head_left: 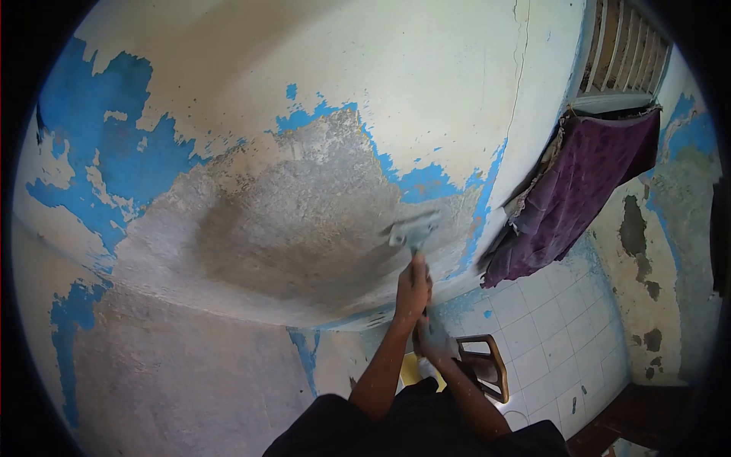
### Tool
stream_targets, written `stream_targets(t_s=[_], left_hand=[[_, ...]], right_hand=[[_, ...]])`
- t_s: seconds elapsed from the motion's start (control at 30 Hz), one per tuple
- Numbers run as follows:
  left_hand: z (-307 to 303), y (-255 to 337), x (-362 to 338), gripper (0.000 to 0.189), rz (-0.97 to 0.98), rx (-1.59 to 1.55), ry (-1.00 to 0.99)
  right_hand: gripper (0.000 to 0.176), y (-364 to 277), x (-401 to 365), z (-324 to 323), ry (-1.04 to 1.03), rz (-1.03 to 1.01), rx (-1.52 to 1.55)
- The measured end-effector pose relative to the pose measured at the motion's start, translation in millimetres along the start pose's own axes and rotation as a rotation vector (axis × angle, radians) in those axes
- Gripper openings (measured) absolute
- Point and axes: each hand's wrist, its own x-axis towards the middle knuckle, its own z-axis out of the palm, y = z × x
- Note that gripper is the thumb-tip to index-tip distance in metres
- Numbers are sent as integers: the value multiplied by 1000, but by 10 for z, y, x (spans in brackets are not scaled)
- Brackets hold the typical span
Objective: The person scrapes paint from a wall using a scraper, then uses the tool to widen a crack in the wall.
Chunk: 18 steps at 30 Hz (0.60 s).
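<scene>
A scraper (415,230) with a wide, pale head lies against the wall, at the right part of a bare grey patch (304,198). My left hand (413,288) is wrapped round the upper part of its handle, just below the head. Lower down, my right hand (436,340) is closed on the same handle, its fingers dusted pale. Blue paint (428,183) shows along the patch's upper edge, under the cream coat. The head is slightly blurred.
A purple cloth (579,190) hangs below a barred window (626,49) on the right. Beneath my hands stands a brown chair (495,369) on the pale tiled floor (560,335). A yellow object (412,372) is near my feet. Dark furniture (640,415) is at the lower right.
</scene>
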Motion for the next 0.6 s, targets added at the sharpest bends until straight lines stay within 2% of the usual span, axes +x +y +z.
stream_targets(t_s=[0.03,0.07,0.13,0.17,0.33,0.5,0.6], left_hand=[[-36,-48,-10,54,-54,10,28],[-47,-82,47,54,-5,25,7],[1,177,23,54,62,57,-15],[26,319,52,53,18,83,-30],[-100,246,-44,54,-33,13,-17],[-260,-46,-18,52,-81,7,3],[-95,345,15,52,43,117,-21]], right_hand=[[58,31,-14,23,20,10,-28],[59,66,1,50,7,39,-5],[59,96,-48,102,-41,106,75],[59,-4,17,97,-72,126,128],[59,2,-36,179,-87,115,245],[59,367,-72,271,-178,145,268],[59,2,57,310,-145,118,302]])
